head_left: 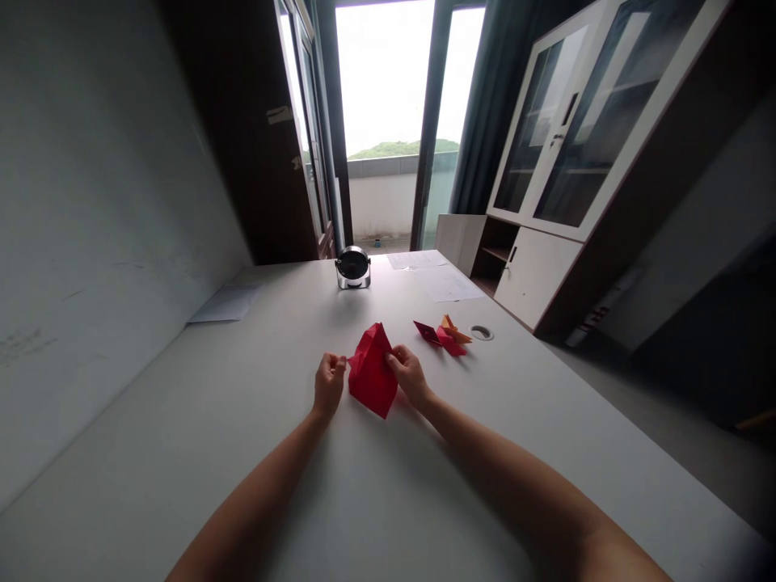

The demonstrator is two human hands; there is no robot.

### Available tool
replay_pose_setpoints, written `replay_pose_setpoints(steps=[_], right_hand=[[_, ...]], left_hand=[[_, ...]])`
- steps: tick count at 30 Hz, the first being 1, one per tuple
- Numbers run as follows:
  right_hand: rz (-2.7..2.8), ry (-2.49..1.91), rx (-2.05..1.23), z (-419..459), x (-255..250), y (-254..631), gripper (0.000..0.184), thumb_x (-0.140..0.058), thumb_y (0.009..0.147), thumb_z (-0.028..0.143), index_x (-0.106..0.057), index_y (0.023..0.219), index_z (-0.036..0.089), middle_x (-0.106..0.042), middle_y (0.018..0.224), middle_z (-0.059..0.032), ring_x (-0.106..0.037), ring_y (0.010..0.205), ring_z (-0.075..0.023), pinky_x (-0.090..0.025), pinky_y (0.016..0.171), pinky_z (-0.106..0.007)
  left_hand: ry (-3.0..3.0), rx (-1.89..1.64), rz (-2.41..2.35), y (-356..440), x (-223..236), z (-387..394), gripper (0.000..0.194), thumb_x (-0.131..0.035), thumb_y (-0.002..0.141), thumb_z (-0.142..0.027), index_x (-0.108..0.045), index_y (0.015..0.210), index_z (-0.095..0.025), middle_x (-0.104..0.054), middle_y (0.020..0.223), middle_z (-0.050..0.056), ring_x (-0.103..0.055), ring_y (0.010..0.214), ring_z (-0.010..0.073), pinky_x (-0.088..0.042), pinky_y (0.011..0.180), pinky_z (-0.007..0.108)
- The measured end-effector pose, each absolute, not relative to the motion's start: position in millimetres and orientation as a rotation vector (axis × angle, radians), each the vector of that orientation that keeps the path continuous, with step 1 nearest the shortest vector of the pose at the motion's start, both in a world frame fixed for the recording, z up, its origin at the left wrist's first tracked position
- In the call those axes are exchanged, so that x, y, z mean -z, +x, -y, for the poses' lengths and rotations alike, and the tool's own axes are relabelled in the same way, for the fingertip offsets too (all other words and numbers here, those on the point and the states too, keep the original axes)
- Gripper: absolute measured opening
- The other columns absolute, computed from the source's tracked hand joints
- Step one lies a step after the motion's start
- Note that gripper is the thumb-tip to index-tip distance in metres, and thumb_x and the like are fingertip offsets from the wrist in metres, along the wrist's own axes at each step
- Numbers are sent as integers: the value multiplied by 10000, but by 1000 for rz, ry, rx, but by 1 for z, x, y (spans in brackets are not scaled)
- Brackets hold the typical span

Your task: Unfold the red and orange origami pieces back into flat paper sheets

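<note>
Head view: a folded red paper (374, 380) held between two hands over the white surface (182, 453).
The left hand (330, 377) has its grip pinching a small point on the paper's left side, while the right hand (410, 375) has its grip pinching the right edge between thumb and fingers; the paper's lower corner points toward the person. To the right, well apart from the paper, folded red and orange pieces (449, 338) lie beside a round ring (482, 332); farther back stands a round black device (353, 265).

Red sheet (372, 376): seemingly matt paper
</note>
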State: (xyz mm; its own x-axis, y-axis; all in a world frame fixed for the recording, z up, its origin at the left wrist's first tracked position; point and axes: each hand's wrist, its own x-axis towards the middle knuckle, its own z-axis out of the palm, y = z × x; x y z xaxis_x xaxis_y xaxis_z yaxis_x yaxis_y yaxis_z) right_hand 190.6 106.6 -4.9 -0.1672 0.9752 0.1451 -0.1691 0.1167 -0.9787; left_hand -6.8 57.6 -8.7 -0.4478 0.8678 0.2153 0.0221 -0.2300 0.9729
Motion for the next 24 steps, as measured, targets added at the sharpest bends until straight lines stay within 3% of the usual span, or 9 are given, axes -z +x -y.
replay_pose_setpoints(steps=[4, 9, 16, 20, 24], right_hand=[[1303, -829, -1321, -101, -1, 189, 348, -665, 784, 533, -541, 789, 207, -580, 732, -5, -524, 669, -163, -436, 592, -286], [1273, -726, -1503, -95, -8, 188, 341, -696, 783, 513, -549, 811, 207, -598, 750, -1, -532, 666, -157, -432, 616, -288], [1193, -615, -1732, -91, -10, 190, 325, -729, 777, 464, -551, 868, 208, -618, 814, -1, -563, 702, -156, -463, 652, -285], [1130, -531, -1858, -89, -14, 192, 287, -719, 797, 421, -567, 917, 210, -642, 905, -16, -598, 777, -171, -491, 702, -299], [1069, -511, -1923, -89, -13, 192, 258, -703, 814, 389, -586, 962, 213, -652, 926, -21, -602, 786, -166, -496, 712, -287]], left_hand=[[1195, -1533, -1390, 4, 8, -52, 309, -696, 777, -479, -598, 868, -201, -625, 795, 24, -576, 663, 156, -425, 587, 252], [1196, -1447, -1404, 0, 14, -57, 373, -675, 795, -485, -612, 1026, -199, -650, 836, 54, -607, 660, 165, -453, 598, 267], [1345, -1344, -1393, -3, 16, -58, 310, -630, 830, -470, -663, 971, -196, -678, 821, 68, -625, 709, 186, -470, 628, 275], [1310, -1314, -1358, -1, 13, -56, 371, -621, 838, -471, -659, 1086, -197, -700, 923, 93, -638, 737, 194, -484, 611, 278], [1264, -1337, -1245, 2, 8, -55, 341, -643, 825, -457, -695, 1020, -183, -710, 975, 103, -649, 823, 212, -504, 692, 293]])
